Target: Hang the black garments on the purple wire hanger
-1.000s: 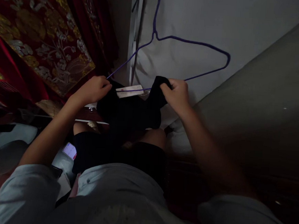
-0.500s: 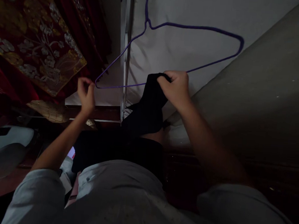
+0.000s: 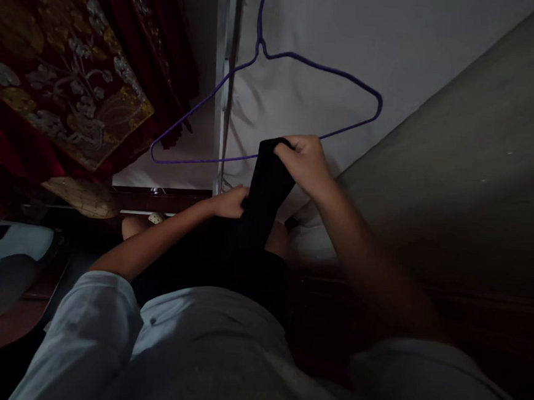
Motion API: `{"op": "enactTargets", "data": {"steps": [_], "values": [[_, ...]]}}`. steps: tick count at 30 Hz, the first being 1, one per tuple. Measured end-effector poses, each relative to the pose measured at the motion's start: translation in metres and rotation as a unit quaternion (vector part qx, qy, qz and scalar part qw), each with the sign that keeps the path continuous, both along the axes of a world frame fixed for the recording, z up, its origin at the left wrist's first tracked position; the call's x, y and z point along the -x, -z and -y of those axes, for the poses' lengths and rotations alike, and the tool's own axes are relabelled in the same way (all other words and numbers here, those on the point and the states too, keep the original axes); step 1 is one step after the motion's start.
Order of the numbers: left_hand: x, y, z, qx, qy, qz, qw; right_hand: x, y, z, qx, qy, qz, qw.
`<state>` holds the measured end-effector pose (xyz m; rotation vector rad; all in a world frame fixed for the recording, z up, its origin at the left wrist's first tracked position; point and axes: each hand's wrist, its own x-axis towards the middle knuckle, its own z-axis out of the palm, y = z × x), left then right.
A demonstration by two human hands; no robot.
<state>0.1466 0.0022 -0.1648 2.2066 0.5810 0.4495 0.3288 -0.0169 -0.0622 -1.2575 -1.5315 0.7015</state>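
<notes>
A purple clothes hanger (image 3: 324, 66) lies across the upper middle, its hook end running out of the top of the view. Black cloth (image 3: 268, 181), a garment whose kind I cannot make out, is folded over the hanger's lower bar and hangs down toward my lap. My right hand (image 3: 307, 163) pinches the cloth together with the bar at the fold. Lower down, my left hand (image 3: 232, 202) is closed on the left edge of the same cloth. The cloth's lower part merges with my dark clothing.
Red drapery with gold and silver embroidery (image 3: 86, 81) hangs at the upper left. A pale metal rail (image 3: 225, 86) runs beside the white surface (image 3: 354, 28) behind the hanger. A grey-green surface (image 3: 480, 130) slopes along the right. Grey chair-like shapes (image 3: 13, 254) stand at lower left.
My left hand has moved right, from beside the hanger's left corner to the black cloth, and closed on it. The hanger has tilted and shifted left; my right hand keeps its hold.
</notes>
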Motion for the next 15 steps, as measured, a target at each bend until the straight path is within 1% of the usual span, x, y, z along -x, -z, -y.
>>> {"op": "enactTargets", "data": {"steps": [1,3,4,7,9,11,13,15], "values": [[0.006,-0.003,0.004,-0.019,0.013,-0.055,0.998,-0.002,0.0,0.0,0.001,-0.002,0.008,1.0],[0.025,-0.012,0.009,-0.043,0.002,-0.148,0.988,-0.005,0.0,-0.002,-0.004,0.001,0.024,1.0],[0.037,-0.018,0.011,-0.039,-0.016,-0.178,0.983,-0.006,0.0,-0.003,-0.009,0.007,0.03,0.999],[0.079,-0.04,0.012,-0.013,-0.065,-0.226,0.972,-0.01,-0.003,-0.006,-0.014,0.016,0.043,0.999],[0.107,-0.052,0.013,-0.046,-0.102,-0.278,0.954,-0.011,-0.004,-0.008,-0.016,0.022,0.051,0.998],[0.131,-0.059,0.017,-0.093,-0.15,-0.339,0.924,-0.012,-0.004,-0.01,-0.023,0.036,0.059,0.997],[0.151,-0.063,0.021,-0.118,-0.197,-0.355,0.906,-0.012,-0.002,-0.012,-0.035,0.046,0.065,0.996],[0.166,-0.069,0.024,-0.132,-0.236,-0.321,0.908,-0.012,0.001,-0.015,-0.046,0.05,0.068,0.995]]}}
